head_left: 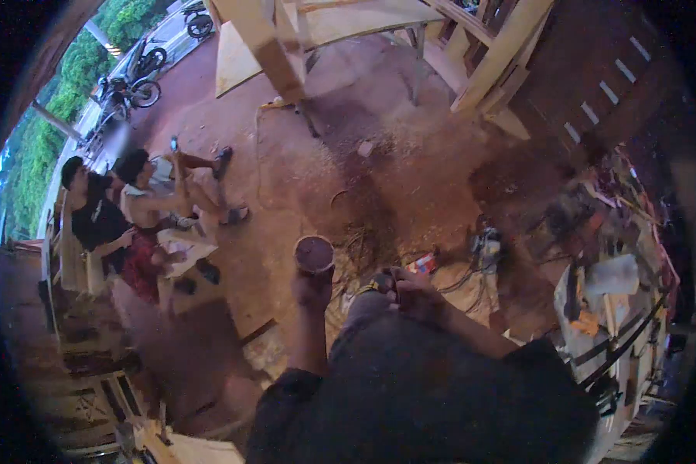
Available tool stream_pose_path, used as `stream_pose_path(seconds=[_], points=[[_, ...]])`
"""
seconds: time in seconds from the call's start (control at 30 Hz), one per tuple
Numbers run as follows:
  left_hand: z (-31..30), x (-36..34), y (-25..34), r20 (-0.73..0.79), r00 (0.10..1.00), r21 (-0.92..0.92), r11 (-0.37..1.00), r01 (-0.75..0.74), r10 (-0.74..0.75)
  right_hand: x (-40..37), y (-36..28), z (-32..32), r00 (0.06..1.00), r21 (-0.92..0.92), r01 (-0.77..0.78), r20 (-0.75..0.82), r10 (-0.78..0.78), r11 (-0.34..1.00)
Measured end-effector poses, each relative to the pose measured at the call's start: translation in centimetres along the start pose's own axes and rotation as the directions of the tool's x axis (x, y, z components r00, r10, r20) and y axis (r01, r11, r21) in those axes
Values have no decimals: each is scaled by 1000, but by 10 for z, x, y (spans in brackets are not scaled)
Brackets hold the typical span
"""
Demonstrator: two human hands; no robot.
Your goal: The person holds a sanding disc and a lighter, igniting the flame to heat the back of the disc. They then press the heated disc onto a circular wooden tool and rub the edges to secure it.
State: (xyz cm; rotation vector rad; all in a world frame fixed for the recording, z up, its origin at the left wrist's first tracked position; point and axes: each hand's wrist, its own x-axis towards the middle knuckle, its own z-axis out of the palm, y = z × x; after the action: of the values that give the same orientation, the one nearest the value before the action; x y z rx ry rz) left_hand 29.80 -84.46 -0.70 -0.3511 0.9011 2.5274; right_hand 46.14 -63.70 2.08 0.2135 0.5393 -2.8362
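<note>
My left hand (pixel 312 291) is raised in front of me, its fingers wrapped round a cup (pixel 315 254) with a pale rim. From above, the inside of the cup looks brown. Close to my body on the right, my right hand (pixel 416 292) is curled, and I cannot tell what is in it. A small dark thing with yellow on it (pixel 373 284) shows just left of those fingers. My dark shirt (pixel 410 387) fills the lower middle of the view.
Two people (pixel 104 216) sit on the left on a wooden bench. Beyond my hands, a red-and-white packet (pixel 423 264) and a power tool (pixel 486 246) with cables lie on the dirt floor. Wooden boards (pixel 503 62) stand at the back; motorcycles (pixel 135 85) are parked outside. Clutter lines the right side.
</note>
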Motion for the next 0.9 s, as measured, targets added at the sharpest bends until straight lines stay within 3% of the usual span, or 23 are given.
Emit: stream_pose_path(seconds=[0.07,0.1,0.17,0.2,0.27,0.3,0.33,0.37,0.4,0.43,0.47,0.5,0.53,0.57,0.6,0.63,0.7,0.73,0.77,0.83,0.87,0.9], points=[[25,35,-23,9,987,-37,986,162,-162,3,-35,-36,980,-128,-2,-196,-23,992],[38,53,-37,13,985,-57,984,172,-171,3,-54,-47,977,-144,-8,-211,-23,990],[64,91,-65,-15,960,-46,959,280,-281,8,-94,-67,825,-296,63,-522,-217,953],[76,117,-83,-6,959,-62,957,284,-285,13,-120,-85,820,-312,59,-526,-224,948],[104,169,-116,52,923,5,924,381,-381,27,-170,-119,705,-503,67,-587,-397,862],[124,189,-125,144,894,19,904,427,-425,37,-196,-112,722,-568,170,-485,-494,805],[149,219,-130,157,889,5,900,435,-431,43,-221,-141,714,-584,165,-486,-505,795],[177,248,-137,93,880,101,883,458,-466,41,-248,-187,683,-292,269,-614,-395,918],[198,266,-145,15,867,190,852,487,-499,45,-275,-169,665,29,371,-706,-243,928],[212,289,-155,181,929,468,859,207,-323,53,-296,-151,676,-239,217,-663,-322,947],[225,316,-162,388,904,653,746,-132,-180,77,-325,-85,682,-517,35,-613,-399,855],[249,342,-166,273,903,377,900,217,-332,100,-354,-18,681,-722,-121,-560,-472,682],[274,367,-168,214,838,20,860,509,-501,113,-385,-42,677,-719,-121,-564,-473,684],[300,383,-162,209,835,26,857,515,-508,118,-414,-84,696,-712,-128,-560,-448,691],[326,390,-154,279,913,294,931,215,-298,124,-433,-108,714,-699,-138,-561,-419,702],[343,399,-150,404,908,507,853,-127,-105,141,-448,-107,708,-684,-137,-573,-411,717],[348,432,-153,407,906,486,867,-109,-115,180,-479,-98,770,-597,-132,-564,-298,791],[350,452,-155,408,906,457,885,-94,-115,194,-496,-99,775,-596,-126,-558,-297,793],[354,467,-154,405,908,462,881,-100,-110,206,-512,-100,838,-639,-150,-486,-246,754],[349,490,-154,228,914,272,924,270,-334,234,-541,-100,895,-672,-180,-415,-164,718],[348,500,-155,210,920,271,924,271,-332,252,-562,-94,908,-670,-195,-399,-126,716],[347,502,-155,181,956,469,874,125,-233,270,-580,-96,920,-669,-215,-384,-83,711]])
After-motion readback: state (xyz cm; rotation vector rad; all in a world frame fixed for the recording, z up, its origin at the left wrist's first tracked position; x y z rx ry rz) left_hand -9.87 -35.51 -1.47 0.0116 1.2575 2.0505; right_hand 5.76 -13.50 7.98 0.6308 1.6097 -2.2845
